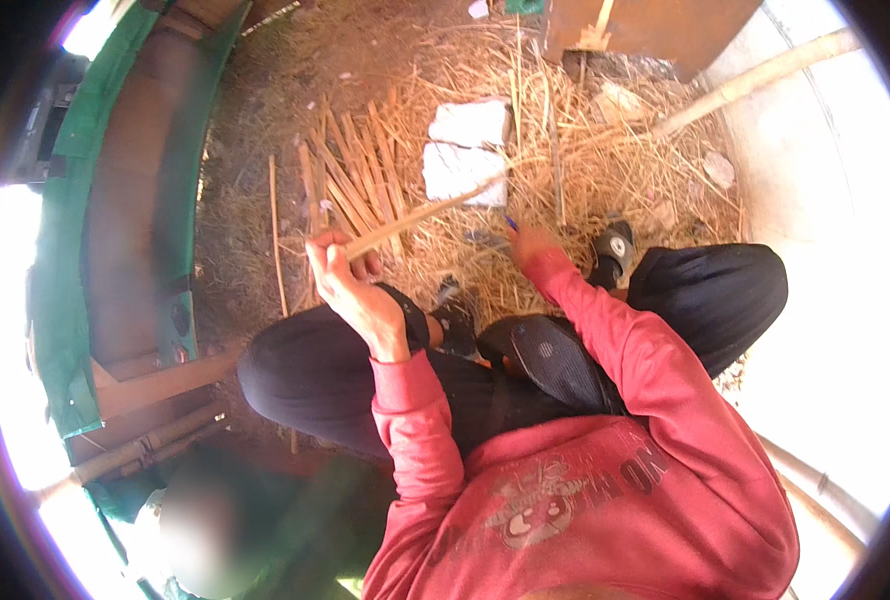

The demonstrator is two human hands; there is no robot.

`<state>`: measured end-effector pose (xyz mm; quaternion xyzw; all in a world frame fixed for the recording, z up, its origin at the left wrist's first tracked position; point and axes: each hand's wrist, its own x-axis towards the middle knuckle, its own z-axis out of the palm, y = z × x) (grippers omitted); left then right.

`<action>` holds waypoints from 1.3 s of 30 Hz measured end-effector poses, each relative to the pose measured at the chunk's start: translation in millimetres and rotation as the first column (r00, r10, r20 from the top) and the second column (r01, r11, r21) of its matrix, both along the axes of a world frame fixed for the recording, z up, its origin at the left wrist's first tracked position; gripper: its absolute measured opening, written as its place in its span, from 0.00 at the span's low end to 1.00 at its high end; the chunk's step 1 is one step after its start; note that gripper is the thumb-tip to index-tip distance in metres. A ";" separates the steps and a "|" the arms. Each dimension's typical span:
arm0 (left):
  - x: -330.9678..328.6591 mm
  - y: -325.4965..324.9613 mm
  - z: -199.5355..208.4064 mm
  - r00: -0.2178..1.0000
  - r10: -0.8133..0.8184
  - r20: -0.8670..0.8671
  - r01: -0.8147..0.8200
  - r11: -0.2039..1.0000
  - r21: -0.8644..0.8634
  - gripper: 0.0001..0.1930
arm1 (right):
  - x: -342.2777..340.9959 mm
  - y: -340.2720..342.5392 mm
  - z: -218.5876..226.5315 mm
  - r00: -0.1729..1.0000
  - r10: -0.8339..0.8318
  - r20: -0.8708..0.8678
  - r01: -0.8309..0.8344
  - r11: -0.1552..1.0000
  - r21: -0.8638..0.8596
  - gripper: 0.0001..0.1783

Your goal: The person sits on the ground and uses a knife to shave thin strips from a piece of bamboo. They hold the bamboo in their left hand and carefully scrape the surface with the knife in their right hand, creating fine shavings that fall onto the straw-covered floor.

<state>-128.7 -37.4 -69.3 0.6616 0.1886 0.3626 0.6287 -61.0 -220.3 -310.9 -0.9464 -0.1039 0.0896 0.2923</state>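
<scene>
My left hand (pixel 357 297) is closed around one end of a long, flat, pale bamboo strip (pixel 417 216). The strip slants up to the right, and its far end passes in front of a white block (pixel 457 172). Lower and to the right, my right hand (pixel 534 243) looks closed and is smeared by motion. A small blue piece (pixel 510 222) shows at its fingers; what it belongs to cannot be made out. Several similar split strips (pixel 350 170) lie side by side on the ground beyond my left hand.
Straw and shavings (pixel 605 140) cover the ground ahead. A second white block (pixel 470 122) lies behind the first. A brown board (pixel 655 35) stands at the far side, and a pole (pixel 755 85) leans at right. A green-edged wooden frame (pixel 145 200) runs along the left.
</scene>
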 end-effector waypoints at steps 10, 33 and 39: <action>7.1 -9.7 -0.4 0.998 0.060 0.011 -0.060 0.998 0.031 0.12 | -11.0 63.1 109.0 0.982 0.094 0.162 -0.150 0.911 0.384 0.17; 13.8 -4.4 1.6 0.999 0.028 0.022 -0.029 0.998 0.047 0.13 | 18.4 -33.4 82.7 0.962 -0.016 -0.274 0.046 0.994 0.103 0.31; 15.9 -18.8 8.0 0.999 -0.045 0.000 0.045 0.993 0.108 0.13 | -7.4 24.5 119.0 0.966 0.233 -0.111 -0.184 0.923 0.337 0.25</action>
